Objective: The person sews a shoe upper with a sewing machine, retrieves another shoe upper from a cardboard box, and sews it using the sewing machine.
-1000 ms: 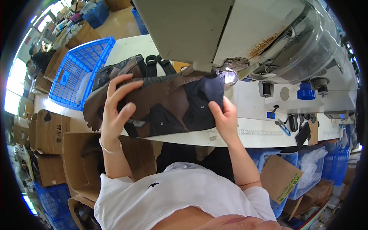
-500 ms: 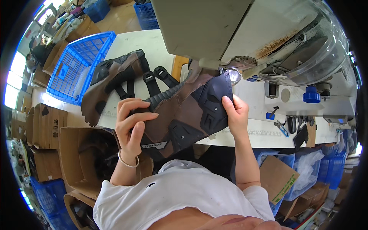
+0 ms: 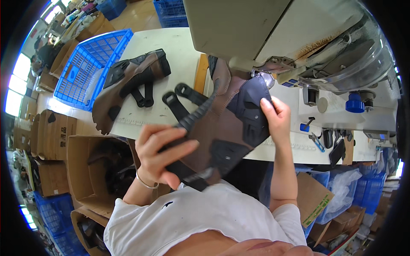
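Note:
A brown and black boot upper (image 3: pixel 209 132) with moulded panels stretches between my hands, its far end close under the sewing machine head (image 3: pixel 243 30). My left hand (image 3: pixel 159 152) is closed on the upper's left side near the ribbed edge, somewhat blurred, its fingers over the top. On the other side, my right hand (image 3: pixel 276 119) pinches the black panel, thumb on top. Two black slotted straps (image 3: pixel 175 106) stick out from the upper's left edge. Another brown and black boot upper (image 3: pixel 128 83) lies on the table to the left, touched by neither hand.
A blue plastic basket (image 3: pixel 92 64) stands at the left table edge (image 3: pixel 147 45). Below it is a cardboard box (image 3: pixel 87 170) with dark pieces inside. Blue-handled snips (image 3: pixel 317 142) and other small tools lie at right. Blue crates (image 3: pixel 369 185) stand beyond the table's right front.
The boot upper has shifted right and tilted, its near end swinging right and toward me. Both hands moved right with it. The view has shifted slightly too.

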Demonstrator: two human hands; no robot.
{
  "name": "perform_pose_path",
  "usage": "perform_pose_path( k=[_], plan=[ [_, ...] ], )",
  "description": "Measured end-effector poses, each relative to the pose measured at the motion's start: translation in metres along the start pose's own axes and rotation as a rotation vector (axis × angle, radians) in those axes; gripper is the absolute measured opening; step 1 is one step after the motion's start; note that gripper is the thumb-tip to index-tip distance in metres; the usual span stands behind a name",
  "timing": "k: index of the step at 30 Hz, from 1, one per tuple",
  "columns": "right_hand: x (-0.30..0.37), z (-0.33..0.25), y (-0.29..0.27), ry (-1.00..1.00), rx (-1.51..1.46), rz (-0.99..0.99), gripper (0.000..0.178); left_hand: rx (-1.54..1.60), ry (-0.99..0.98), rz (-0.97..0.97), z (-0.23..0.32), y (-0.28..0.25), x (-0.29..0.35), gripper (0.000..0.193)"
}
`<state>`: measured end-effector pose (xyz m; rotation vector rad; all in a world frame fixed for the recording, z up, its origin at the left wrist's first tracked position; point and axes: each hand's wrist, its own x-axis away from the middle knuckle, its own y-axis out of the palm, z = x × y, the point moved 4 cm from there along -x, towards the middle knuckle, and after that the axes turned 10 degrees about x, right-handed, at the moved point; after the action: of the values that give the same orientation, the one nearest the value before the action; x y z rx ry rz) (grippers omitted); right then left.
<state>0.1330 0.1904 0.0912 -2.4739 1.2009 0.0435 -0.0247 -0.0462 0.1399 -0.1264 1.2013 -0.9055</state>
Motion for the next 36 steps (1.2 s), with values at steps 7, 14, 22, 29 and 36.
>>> perform_pose_path(
  k=[7, 14, 22, 29, 36],
  plan=[
    [-0.02, -0.019, -0.018, -0.03, 0.402, 0.125, 0.033, 0.124, 0.108, -0.05, 0.032, 0.035, -0.004, 0.061],
    [-0.008, -0.02, -0.001, -0.089, 0.377, 0.224, 0.034, 0.393, -0.079, 0.094, -0.022, 0.012, 0.003, 0.062],
    [0.003, -0.019, 0.014, -0.07, 0.342, 0.35, 0.033, 0.486, -0.142, 0.162, -0.044, 0.007, 0.006, 0.06],
    [-0.001, -0.014, 0.007, -0.07, 0.345, 0.334, 0.03, 0.42, -0.153, 0.099, -0.033, 0.009, -0.001, 0.064],
    [-0.028, -0.022, -0.019, -0.111, 0.363, 0.101, 0.036, 0.105, 0.204, -0.176, 0.037, 0.04, -0.004, 0.06]
  ],
)
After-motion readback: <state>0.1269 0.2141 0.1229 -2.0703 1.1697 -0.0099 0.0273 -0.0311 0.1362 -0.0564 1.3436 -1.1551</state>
